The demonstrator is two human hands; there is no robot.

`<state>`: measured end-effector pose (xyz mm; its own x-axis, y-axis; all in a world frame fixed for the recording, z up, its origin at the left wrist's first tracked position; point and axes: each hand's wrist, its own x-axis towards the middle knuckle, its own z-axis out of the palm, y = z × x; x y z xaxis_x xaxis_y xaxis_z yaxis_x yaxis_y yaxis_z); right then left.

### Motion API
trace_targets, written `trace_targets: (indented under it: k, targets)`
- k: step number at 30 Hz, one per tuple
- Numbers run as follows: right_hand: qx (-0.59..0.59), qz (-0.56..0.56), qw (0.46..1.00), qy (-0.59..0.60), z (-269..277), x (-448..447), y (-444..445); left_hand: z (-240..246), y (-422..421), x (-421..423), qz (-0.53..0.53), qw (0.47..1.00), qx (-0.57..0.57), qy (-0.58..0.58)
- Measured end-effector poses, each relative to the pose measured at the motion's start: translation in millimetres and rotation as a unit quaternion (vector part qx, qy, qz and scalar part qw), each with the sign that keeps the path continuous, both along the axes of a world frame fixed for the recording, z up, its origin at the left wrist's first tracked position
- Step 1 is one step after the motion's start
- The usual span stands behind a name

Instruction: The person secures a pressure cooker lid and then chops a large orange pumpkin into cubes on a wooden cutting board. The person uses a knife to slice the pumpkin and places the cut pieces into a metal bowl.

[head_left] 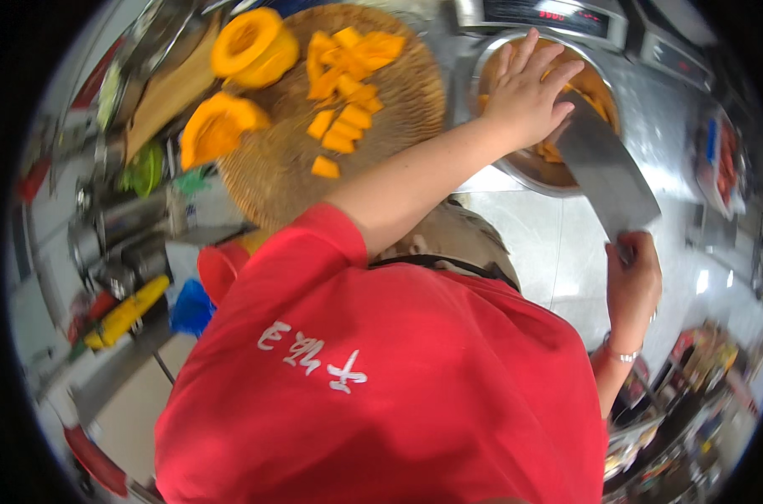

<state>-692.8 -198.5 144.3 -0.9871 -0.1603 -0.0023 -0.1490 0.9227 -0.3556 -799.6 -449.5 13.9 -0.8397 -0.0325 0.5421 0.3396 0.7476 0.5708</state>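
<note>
My right hand [636,277] grips a cleaver [608,164] by its handle, and the wide blade reaches up over a round metal bowl [513,170]. Orange pumpkin pieces [548,151] show inside the bowl, partly hidden by the blade and my left hand. With fingers spread, my left hand [529,94] is over the bowl, its thumb beside the far end of the blade; whether they touch I cannot tell. To the left, cut pumpkin pieces [346,129] lie on a round wooden chopping block [406,113]. A hollowed pumpkin piece [220,129] and a larger pumpkin section [255,50] sit at its left edge.
A digital scale [545,19] with a lit display stands behind the bowl, and a second scale [677,60] is to its right. A plastic tub [721,164] of reddish food stands at far right. Left of me are a red plastic container [220,271] and a wooden board [173,88].
</note>
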Motion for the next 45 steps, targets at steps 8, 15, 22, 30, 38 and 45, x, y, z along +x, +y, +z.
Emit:
trace_targets:
  k: [8,15,22,30,38,45]
  targets:
    - [-0.219,-0.07,0.954,-0.193,-2.1,16.3,-33.8,2.7,-149.2,178.7,0.06,0.99,-0.087,-0.098]
    - [-0.135,0.148,0.946,-0.254,-33.4,23.4,-112.7,-27.3,-163.4,267.1,0.154,0.955,-0.163,-0.196]
    - [-0.083,0.266,0.952,-0.126,-57.1,19.0,-150.5,-40.6,-200.6,248.1,0.259,0.944,-0.139,-0.15]
    - [-0.033,0.309,0.948,-0.066,-55.7,32.4,-179.6,-43.1,-223.8,223.7,0.253,0.956,-0.074,-0.129]
    - [-0.051,0.251,0.96,-0.111,-54.8,35.5,-167.6,-46.0,-215.0,238.6,0.254,0.957,-0.037,-0.136]
    - [-0.053,0.306,0.944,-0.108,-54.0,44.3,-174.8,-40.7,-202.1,250.0,0.24,0.964,-0.014,-0.11]
